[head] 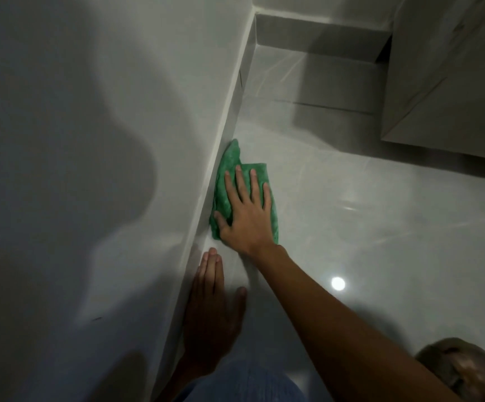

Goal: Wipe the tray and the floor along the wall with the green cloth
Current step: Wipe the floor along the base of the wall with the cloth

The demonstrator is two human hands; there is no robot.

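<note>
The green cloth (229,169) lies crumpled on the glossy pale floor (351,213), pushed against the base of the white wall (119,140). My right hand (247,210) presses flat on the cloth with fingers spread, arm reaching in from the lower right. My left hand (212,309) rests flat on the floor beside the skirting, nearer to me, fingers together and holding nothing. No tray is in view.
The skirting (224,146) runs from near me to the far corner. A pale cabinet (450,74) hangs over the floor at upper right. My knee in blue fabric (244,384) is at the bottom edge. A ceiling light reflects on the floor (338,283).
</note>
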